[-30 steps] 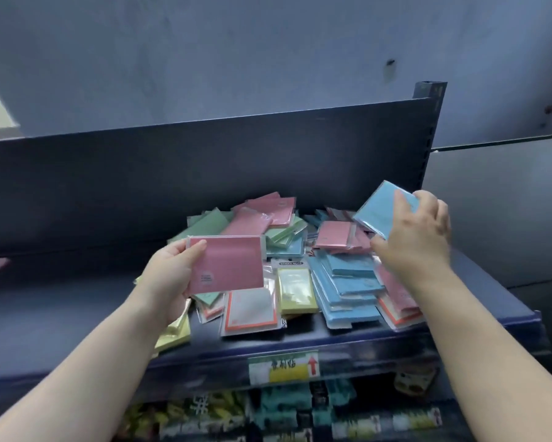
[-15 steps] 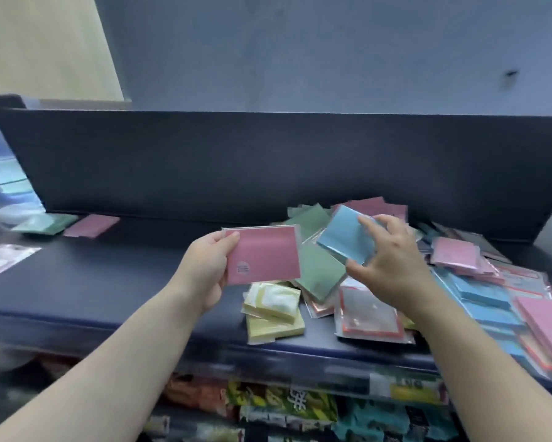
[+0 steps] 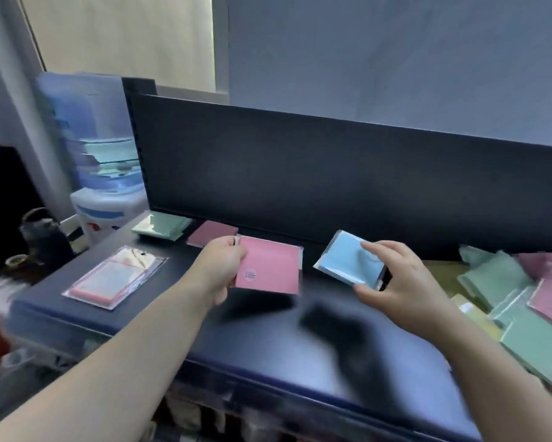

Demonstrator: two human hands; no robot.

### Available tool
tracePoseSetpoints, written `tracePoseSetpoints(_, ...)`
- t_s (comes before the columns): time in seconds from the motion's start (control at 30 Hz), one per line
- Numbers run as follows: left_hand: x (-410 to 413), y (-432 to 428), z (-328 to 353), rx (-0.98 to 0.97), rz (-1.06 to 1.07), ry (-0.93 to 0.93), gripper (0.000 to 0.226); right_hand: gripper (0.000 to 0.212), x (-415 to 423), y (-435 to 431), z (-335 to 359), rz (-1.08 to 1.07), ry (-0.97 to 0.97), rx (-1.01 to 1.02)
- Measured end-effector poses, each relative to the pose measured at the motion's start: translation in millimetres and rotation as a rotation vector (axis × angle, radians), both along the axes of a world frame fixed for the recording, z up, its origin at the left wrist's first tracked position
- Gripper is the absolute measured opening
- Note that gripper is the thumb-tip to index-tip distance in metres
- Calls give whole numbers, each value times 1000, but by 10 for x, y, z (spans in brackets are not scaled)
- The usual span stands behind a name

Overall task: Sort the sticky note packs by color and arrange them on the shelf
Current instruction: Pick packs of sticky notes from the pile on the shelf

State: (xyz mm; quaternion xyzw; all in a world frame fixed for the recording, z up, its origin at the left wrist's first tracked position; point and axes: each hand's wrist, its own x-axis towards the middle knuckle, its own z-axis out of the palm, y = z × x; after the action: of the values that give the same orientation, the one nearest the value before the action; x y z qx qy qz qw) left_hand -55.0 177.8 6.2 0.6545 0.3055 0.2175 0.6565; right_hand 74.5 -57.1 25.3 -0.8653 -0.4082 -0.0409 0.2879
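Above the bare dark shelf [image 3: 268, 342] top, the left hand [image 3: 222, 266] pinches a flat pink pack [image 3: 269, 271] by its edge; the right hand [image 3: 395, 282] grips a glossy blue pack [image 3: 348, 261], fingers curled.

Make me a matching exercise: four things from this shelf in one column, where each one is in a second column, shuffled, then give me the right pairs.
Things
1. stickered pink pack
2. blue pack
3. red-bordered pack
4. mixed pile

Places
A. right end of the shelf
B. held in the left hand
C. lying flat near the shelf's left end
D. held in the right hand

Pairs: 1-B, 2-D, 3-C, 4-A
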Motion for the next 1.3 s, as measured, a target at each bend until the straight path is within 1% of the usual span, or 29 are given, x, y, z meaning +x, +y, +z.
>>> tracePoseSetpoints(0.17,62,655,118,94,75,17,23,68,-131,431,7,32,51,-29)
tracePoseSetpoints(0.27,145,1036,91,148,90,76,18,69,-151,673,11,52,71,-58)
tracePoseSetpoints(0.37,217,1289,-19,211,100,183,23,70,-134,896,-5,83,99,-90)
tracePoseSetpoints(0.43,246,1342,-23,276,130,230,30,71,-111,1036,-25,101,119,-111)
tracePoseSetpoints(0.5,278,1375,-23,418,172,330,38,71,-84,1167,-64,114,137,-132)
tracePoseSetpoints(0.57,283,1359,-13,663,140,476,51,71,-51,1296,-118,121,140,-163)
tracePoseSetpoints(0.6,275,1318,-9,797,96,543,55,71,-27,1356,-154,120,136,-187)
tracePoseSetpoints(0.67,258,1202,-49,978,-34,615,53,71,29,1459,-237,117,109,-264)
tracePoseSetpoints(0.77,242,1020,-140,1103,-276,734,45,58,107,1553,-358,122,84,-350)
tracePoseSetpoints(0.83,254,998,-191,1154,-344,789,45,51,151,1586,-411,111,98,-340)
tracePoseSetpoints(1.03,297,1133,-269,1151,-286,770,43,46,173,1634,-522,105,85,-318)
tracePoseSetpoints(1.2,331,1110,-266,1126,-297,720,45,53,98,1516,-491,94,85,-314)
tracePoseSetpoints(1.3,366,943,-161,1157,-285,631,42,56,60,1296,-335,73,68,-318)
